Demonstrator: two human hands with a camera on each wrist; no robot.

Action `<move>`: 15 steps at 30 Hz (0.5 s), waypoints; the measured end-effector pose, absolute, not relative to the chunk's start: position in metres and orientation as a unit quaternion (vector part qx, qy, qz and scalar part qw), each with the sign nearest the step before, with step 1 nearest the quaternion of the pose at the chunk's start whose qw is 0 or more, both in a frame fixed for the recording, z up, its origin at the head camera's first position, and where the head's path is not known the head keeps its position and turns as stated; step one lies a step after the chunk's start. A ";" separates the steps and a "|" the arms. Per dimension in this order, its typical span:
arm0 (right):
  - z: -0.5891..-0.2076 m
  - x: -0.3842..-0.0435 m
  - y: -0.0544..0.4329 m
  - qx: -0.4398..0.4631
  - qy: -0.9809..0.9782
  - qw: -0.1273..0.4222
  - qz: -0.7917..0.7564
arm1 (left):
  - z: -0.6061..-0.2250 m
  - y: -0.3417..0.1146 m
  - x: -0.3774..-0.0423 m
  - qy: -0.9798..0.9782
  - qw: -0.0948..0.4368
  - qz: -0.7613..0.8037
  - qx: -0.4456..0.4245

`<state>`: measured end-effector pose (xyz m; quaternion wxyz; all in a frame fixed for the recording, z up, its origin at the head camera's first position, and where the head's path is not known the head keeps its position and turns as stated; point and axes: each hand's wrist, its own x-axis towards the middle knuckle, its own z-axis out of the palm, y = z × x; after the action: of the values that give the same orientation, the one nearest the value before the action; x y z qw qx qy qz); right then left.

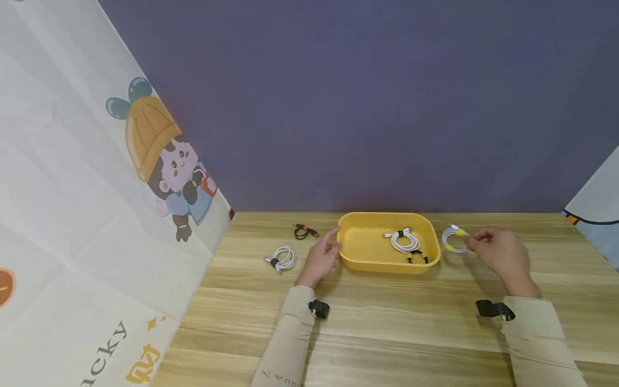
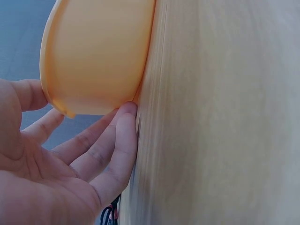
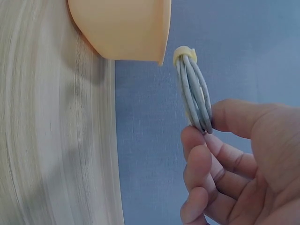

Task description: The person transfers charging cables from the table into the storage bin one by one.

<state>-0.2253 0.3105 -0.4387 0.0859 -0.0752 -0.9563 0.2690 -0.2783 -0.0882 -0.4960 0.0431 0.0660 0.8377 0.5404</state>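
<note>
A yellow plastic bin (image 1: 384, 265) stands near the back of the table. My left hand (image 1: 321, 259) touches its left end; in the left wrist view the thumb is at the rim and fingertips reach the lower wall. To the bin's right, my right hand (image 1: 503, 255) pinches a coiled white cable (image 3: 194, 96) with yellow ties between thumb and fingers. The right wrist view shows this coil raised beside the bin. Inside the bin, at its right side, lie a white cable (image 1: 405, 243) with a black tie and a small black-and-yellow item (image 1: 417, 255).
Left of the bin, a coiled black cable (image 1: 302, 232) with a red tie and a coiled white cable (image 1: 288, 258) with a black tie lie on the wooden table (image 1: 396, 333). A dark blue-grey panel (image 1: 387, 107) rises behind; a printed white sheet (image 1: 63, 188) is at left.
</note>
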 end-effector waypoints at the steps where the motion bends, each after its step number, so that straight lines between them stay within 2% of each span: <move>1: -0.439 -0.225 0.309 -0.073 -0.956 0.085 0.270 | -0.496 -0.088 -0.278 0.837 0.043 0.541 0.066; 15: -0.438 -0.226 0.293 -0.058 -0.955 0.096 0.275 | -0.497 -0.089 -0.279 0.838 0.042 0.540 0.065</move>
<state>-0.2265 0.2932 -0.4376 0.0963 -0.0582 -0.9549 0.2749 -0.2786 -0.0886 -0.4975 0.0424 0.0647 0.8383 0.5397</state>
